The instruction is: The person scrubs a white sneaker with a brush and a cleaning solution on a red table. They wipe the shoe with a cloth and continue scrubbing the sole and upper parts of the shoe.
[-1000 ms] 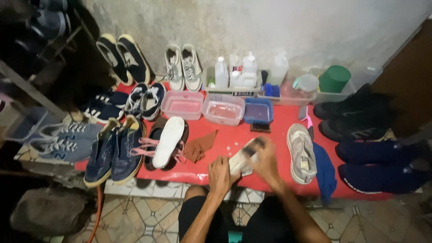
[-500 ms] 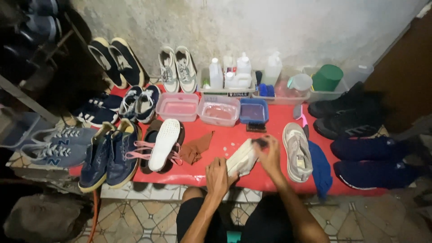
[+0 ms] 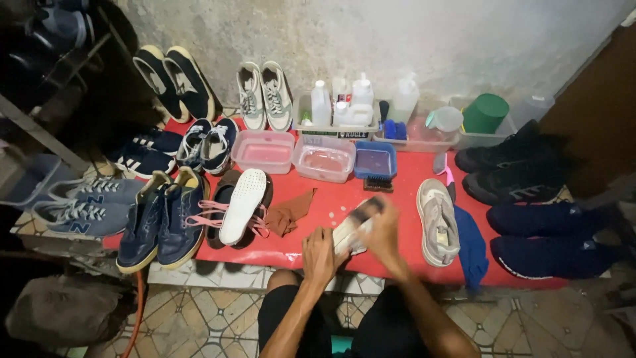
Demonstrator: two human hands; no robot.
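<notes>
My left hand (image 3: 319, 254) grips the near end of a pale shoe (image 3: 349, 230) lying on its side at the front edge of a red mat (image 3: 404, 189). Over the shoe's far end, my right hand (image 3: 383, 232) is blurred and closed on a dark brush (image 3: 368, 208). The shoe's beige mate (image 3: 437, 222) rests just right of my right hand, sole down. A brown cloth (image 3: 289, 213) lies to the left of the held shoe.
Three small tubs, two pink (image 3: 265, 150) (image 3: 325, 159) and one blue (image 3: 375, 161), sit behind the hands. Bottles in a tray (image 3: 339, 109) and a green cup (image 3: 485, 113) line the wall. Navy shoes (image 3: 159, 221), black shoes (image 3: 513, 172) and a blue cloth (image 3: 471, 245) flank the mat.
My right hand with the brush has shifted back and forth along the pale shoe, now sitting lower and left. My left hand has stayed on the shoe's near end.
</notes>
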